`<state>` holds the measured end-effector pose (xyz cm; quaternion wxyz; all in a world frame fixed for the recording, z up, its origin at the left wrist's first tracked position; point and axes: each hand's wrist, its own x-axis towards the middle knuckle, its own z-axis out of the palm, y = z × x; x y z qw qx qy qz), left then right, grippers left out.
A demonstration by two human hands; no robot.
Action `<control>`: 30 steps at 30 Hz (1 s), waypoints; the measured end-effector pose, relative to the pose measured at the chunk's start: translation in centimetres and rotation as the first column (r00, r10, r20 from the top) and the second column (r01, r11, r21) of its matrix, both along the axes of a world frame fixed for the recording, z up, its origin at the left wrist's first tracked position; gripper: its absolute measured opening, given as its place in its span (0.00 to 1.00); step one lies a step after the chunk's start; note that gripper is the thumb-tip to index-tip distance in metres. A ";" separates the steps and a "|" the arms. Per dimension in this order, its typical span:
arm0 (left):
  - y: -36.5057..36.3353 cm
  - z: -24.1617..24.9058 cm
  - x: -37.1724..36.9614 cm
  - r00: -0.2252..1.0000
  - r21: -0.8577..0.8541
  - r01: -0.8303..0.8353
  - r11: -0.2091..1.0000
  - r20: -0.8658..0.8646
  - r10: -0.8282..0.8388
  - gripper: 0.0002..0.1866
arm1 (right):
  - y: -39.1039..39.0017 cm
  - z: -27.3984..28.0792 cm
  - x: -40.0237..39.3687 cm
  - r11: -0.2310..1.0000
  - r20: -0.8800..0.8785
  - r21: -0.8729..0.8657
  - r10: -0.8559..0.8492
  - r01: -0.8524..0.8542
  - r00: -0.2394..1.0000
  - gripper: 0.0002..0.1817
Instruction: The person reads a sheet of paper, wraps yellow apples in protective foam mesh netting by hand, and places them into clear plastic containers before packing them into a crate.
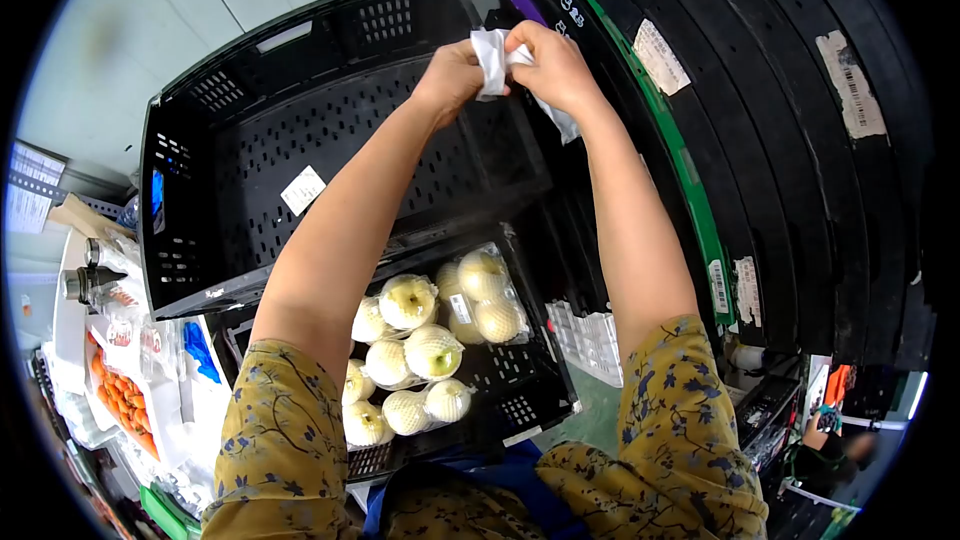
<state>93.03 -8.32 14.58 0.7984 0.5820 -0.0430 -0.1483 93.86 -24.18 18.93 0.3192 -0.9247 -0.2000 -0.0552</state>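
Observation:
Both arms reach forward over the far right part of a large black crate (350,140) that has a white label (303,190) on its floor. My left hand (448,85) is closed in a pinch on a crumpled white sheet (489,62), thin like plastic or paper. Close beside it, my right hand (556,67) grips the same sheet, and a translucent piece trails below its fingers. Nearer to me, a lower black crate (520,380) bears pale apples (433,351) in white foam nets, several of them in clear wrap.
Tall stacks of black crates (790,160), with a green crate (690,180) among them, rise on the right. At left, orange produce (122,395) lies in a white box near a blue glove-like item (201,351). Another person (835,445) is far right.

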 end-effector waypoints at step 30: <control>0.9 0.5 -0.2 0.935 0.603 -0.129 0.787 0.338 -0.106 0.15 | -0.6 -4.0 0.7 0.866 -0.120 0.282 -0.395 0.413 0.911 0.03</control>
